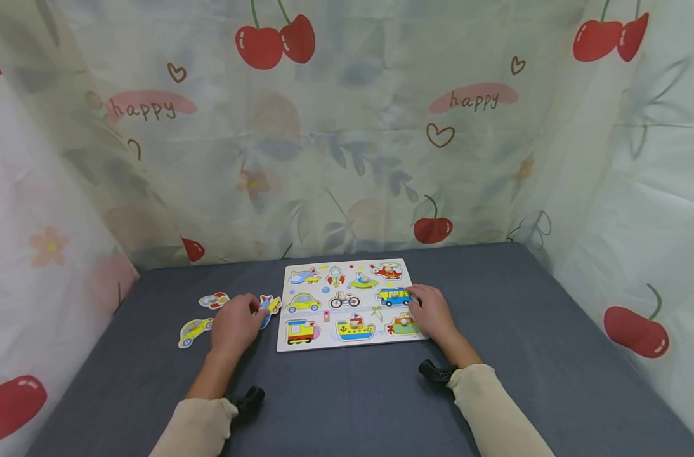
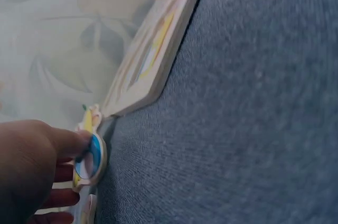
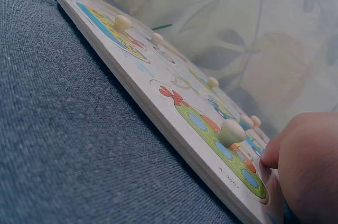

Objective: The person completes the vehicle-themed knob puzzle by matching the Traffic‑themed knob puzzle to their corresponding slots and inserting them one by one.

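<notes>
Thumb and fingers of my left hand (image 1: 237, 322) pinch a blue and yellow airplane puzzle piece (image 1: 273, 304) just left of the puzzle board (image 1: 328, 343). In the left wrist view the airplane piece (image 2: 91, 155) stands close to the board's corner; whether it touches the cloth I cannot tell. My right hand (image 1: 436, 311) rests at the board's right edge, beside the blue bus piece (image 1: 394, 296). In the right wrist view, the tip of that hand (image 3: 309, 166) touches the board near the knobbed green submarine piece (image 3: 222, 147); the other fingers are hidden.
Left of my left hand lie a loose rocket piece (image 1: 212, 300) and a yellow car piece (image 1: 195, 331). Knobbed pieces such as the ship (image 1: 355, 328) and helicopter (image 1: 388, 271) sit in the board. A patterned curtain (image 1: 347, 127) hangs behind the dark cloth-covered table (image 1: 347, 400).
</notes>
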Available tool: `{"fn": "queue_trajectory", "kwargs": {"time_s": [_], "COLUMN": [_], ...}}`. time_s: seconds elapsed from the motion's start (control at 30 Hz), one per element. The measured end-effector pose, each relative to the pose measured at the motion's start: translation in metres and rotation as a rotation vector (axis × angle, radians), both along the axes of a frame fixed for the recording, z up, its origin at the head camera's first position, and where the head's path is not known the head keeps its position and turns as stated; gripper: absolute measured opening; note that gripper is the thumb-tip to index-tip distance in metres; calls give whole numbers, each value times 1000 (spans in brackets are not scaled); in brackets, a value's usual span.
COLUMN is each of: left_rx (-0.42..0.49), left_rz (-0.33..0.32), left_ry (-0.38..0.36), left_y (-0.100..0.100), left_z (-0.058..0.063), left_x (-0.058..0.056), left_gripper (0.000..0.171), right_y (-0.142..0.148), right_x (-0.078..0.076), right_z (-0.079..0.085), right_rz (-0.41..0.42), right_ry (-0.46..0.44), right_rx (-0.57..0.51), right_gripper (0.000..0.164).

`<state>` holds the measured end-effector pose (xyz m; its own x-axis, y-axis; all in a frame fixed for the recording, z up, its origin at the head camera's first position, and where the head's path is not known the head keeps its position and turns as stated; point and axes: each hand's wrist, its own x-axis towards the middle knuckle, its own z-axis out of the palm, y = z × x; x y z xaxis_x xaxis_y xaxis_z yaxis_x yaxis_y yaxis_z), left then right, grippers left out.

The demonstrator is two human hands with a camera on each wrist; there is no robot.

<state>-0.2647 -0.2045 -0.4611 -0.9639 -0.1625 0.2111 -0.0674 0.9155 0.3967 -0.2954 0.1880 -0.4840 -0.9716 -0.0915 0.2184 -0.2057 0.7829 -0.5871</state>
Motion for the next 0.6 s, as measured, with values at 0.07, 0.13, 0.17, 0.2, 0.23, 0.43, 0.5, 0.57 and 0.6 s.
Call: {"fn": "queue_trajectory", "kwargs": {"time_s": [0.07, 0.13, 0.17, 0.2, 0.23, 0.43, 0.5, 0.57, 0.6], "left_rx": [-9, -14, -14, -16, -18, -34, -46, -54, -55], "left_rz": [1, 1, -1, -5, -9, -42, -55, -67, -69], "left_ry": [17, 28, 32, 35, 37, 74, 86, 91, 90], "left_y": [0, 0, 0, -1, -1, -2, -4, -6, -7], "left_z": [-2, -3, -3, -4, -3, -4, -5, -6, -7], "left_x": [-2, -4, -5, -6, -8, -15, -18, -21, -23], "left_gripper": [23, 24, 25, 25, 25, 23, 22, 22, 23], "right_y": [0, 0, 0, 0, 0, -1, -1, -1, -1], "right_x": [0, 0, 0, 0, 0, 0, 0, 0, 1], "right_z": [-1, -1, -1, -1, -1, -1, 0, 0, 0], "right_rz": [3, 3, 3, 2, 1, 6, 4, 1, 0], "right_ry": [3, 5, 8, 9, 10, 13, 8, 2, 1], "right_rx": [3, 4, 4, 3, 2, 6, 5, 0, 4], "right_gripper": [37, 37, 37, 37, 37, 37, 37, 37, 37]}}
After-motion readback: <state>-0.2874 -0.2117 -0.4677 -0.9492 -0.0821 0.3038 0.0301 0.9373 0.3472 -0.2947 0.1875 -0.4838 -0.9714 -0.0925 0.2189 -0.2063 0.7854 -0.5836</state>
